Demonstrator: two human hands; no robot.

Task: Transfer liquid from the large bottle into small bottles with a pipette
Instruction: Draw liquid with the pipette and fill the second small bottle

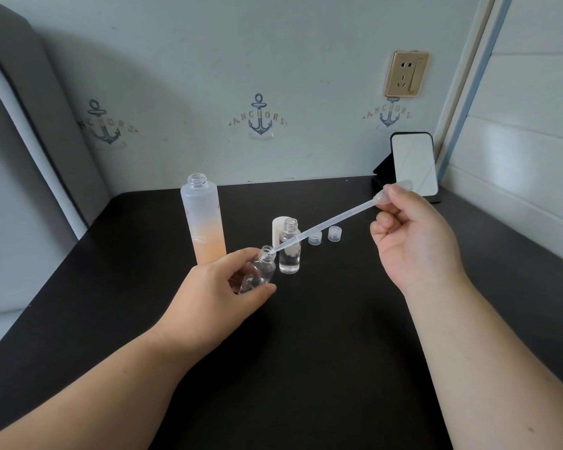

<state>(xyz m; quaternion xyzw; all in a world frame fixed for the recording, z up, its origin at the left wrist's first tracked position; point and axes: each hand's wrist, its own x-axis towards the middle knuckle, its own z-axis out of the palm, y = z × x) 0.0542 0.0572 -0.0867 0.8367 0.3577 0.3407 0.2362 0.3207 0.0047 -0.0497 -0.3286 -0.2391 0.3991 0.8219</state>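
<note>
My left hand [221, 284] holds a small clear bottle [261, 269], tilted with its open neck toward the right. My right hand [413, 241] pinches the bulb of a clear plastic pipette [325, 224]; the pipette slants down to the left and its tip sits at the held bottle's mouth. A second small clear bottle [290, 246] stands upright and uncapped just behind, partly filled with clear liquid. The large frosted bottle [203, 219], orange toward its base, stands open to the left.
Two small clear caps [325, 236] lie on the black table [306, 336] right of the bottles. A white cap [277, 230] stands behind the upright small bottle. A phone on a stand [413, 165] leans at the back right by the wall.
</note>
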